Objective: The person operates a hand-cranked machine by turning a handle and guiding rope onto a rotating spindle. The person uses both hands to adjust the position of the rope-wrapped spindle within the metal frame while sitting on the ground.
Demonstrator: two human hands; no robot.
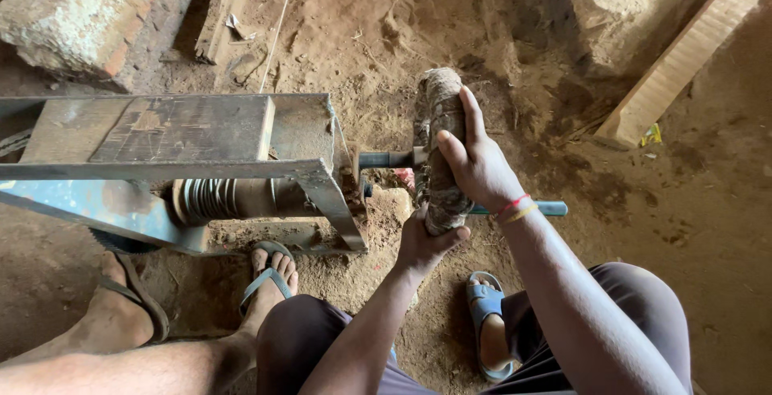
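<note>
Dirt floor (386,33), loose reddish soil w/ straw bits; we note a brick block (80,17) top left, a pale wooden plank (683,57) leaning top right, and a thin white string (277,29) running across the soil.

Centre-left we record a metal frame (305,170) w/ a worn wooden board (177,130) laid on top and a ribbed pulley (209,198) under it. A steel shaft (386,159) exits the frame's right side and passes thru a dirty, cloth-wrapped wheel (438,122), standing upright on edge just right of the frame; a blue-grey rod end (551,208) shows beyond the wrist.

Right hand (474,162): fingers spread over the wheel's upper right face, thumb along the rim, gripping it. Red and yellow threads (515,206) at the wrist. Left hand (422,242): closed round the wheel's lower edge from below, thumb pressed on the rim.

Below: person's feet in blue sandals (486,306), approx. under the wheel. A second person's bare leg and sandalled foot (121,315) sit at lower left, apart from the hands.
</note>
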